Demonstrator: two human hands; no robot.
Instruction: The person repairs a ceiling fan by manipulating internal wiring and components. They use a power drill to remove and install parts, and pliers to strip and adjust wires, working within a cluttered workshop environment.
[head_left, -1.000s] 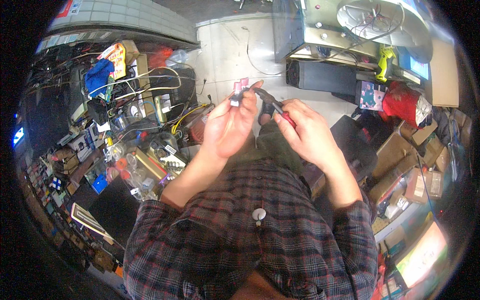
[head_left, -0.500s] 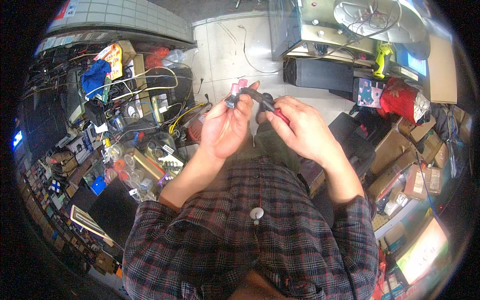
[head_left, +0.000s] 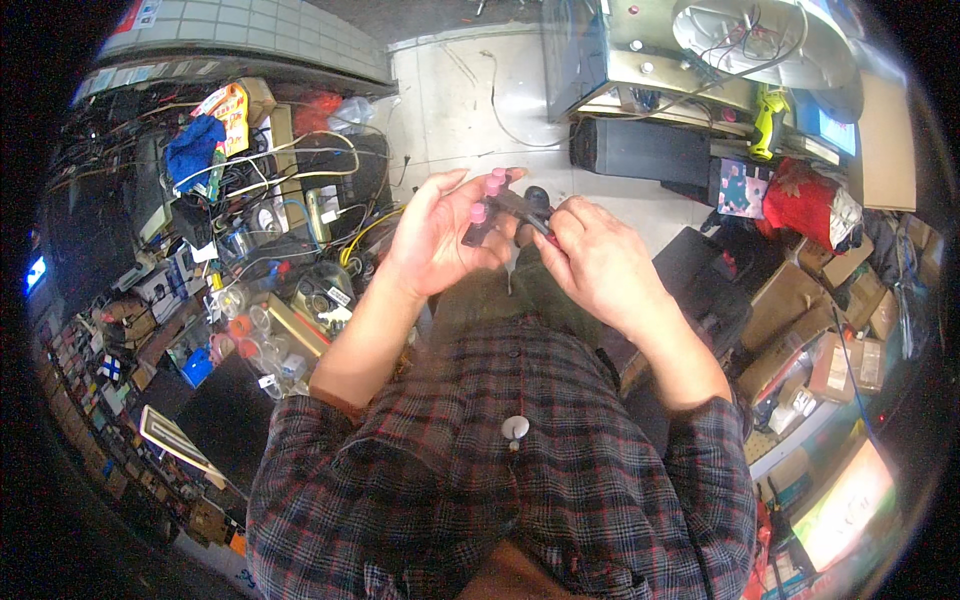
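Slightly above the middle of the head view, my left hand point(head_left: 425, 245) holds a small dark part point(head_left: 473, 236) with pink round caps point(head_left: 477, 213) in its fingers. The part's exact kind is too small to make out. My right hand point(head_left: 608, 258) is closed round the handle of what look like red-handled pliers point(head_left: 524, 209). Their dark metal head points up and left, reaching the dark part between the left fingers. The handle is mostly hidden in the right palm. Whether the jaws grip the part cannot be seen.
On the left, a cluttered bench holds cables, a blue cloth point(head_left: 195, 152) and a metal can point(head_left: 317, 207). To the right are a dark box point(head_left: 640, 147), a yellow-green tool point(head_left: 767, 120), a red bag point(head_left: 803, 200) and cardboard boxes point(head_left: 846, 362). A cable point(head_left: 497, 112) lies on the tiled floor.
My left hand has turned and its thumb has spread outward. The dark part has tilted, with more of its pink caps showing. The pliers and my right hand have shifted only slightly.
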